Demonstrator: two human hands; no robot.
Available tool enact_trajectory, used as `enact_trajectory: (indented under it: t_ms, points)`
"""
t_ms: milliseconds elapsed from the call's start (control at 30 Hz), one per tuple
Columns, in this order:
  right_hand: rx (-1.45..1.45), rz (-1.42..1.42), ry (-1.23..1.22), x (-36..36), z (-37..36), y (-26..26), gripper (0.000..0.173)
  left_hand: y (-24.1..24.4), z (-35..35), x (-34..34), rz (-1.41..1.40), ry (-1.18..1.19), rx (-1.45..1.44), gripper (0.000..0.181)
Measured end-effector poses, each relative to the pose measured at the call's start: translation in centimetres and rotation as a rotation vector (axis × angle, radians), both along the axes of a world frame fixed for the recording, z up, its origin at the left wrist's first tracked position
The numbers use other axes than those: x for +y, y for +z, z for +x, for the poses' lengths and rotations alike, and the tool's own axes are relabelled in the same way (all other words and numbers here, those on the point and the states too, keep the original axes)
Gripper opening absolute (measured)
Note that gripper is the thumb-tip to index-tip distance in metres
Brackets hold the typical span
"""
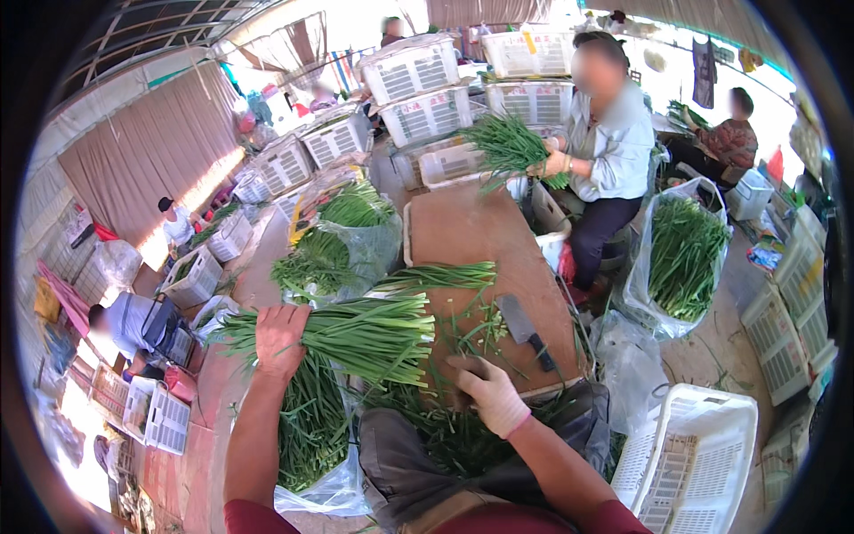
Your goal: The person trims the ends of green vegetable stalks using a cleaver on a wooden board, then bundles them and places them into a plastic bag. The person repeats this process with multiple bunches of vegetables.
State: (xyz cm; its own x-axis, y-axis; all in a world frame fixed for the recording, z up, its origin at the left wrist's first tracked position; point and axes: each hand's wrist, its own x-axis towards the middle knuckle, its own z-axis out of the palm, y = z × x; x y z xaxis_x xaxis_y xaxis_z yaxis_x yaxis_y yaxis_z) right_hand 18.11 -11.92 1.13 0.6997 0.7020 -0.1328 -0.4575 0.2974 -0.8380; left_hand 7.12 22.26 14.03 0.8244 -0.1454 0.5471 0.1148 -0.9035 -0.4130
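My left hand (281, 337), bare, is closed around a large bunch of long green leaves, likely garlic chives (373, 334), whose pale cut ends point right over the board. In a soiled work glove, my right hand (490, 394) is at the near edge of the brown board (460, 227); its fingers are blurred, so whether they hold anything cannot be told. A cleaver (524, 327) with a black handle lies on the board to the right, beside scattered trimmings (490, 324). Another bunch (447, 274) lies across the board, beyond the held one.
Plastic-lined containers of greens stand at left (313, 427) and right (687, 253). A white plastic crate (700, 454) is at the lower right. Across the board a seated co-worker (610, 147) holds another bunch (510, 147). Stacked white crates (427, 113) stand behind; other people sit farther off.
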Motion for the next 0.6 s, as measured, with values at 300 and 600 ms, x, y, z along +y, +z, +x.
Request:
enact_trajectory:
  t_ms: [300, 600]
  points:
    - [0.462, 0.227, 0.026, 2.0, 0.1, -0.4, 0.018, -0.7, 1.8, -5.2, 0.094, -0.117, -0.027, 0.035]
    - [0.460, 0.176, 0.139, 0.6, 0.4, -1.1, 0.024, -2.7, 2.7, -3.3, 0.030, -0.136, 0.034, 0.029]
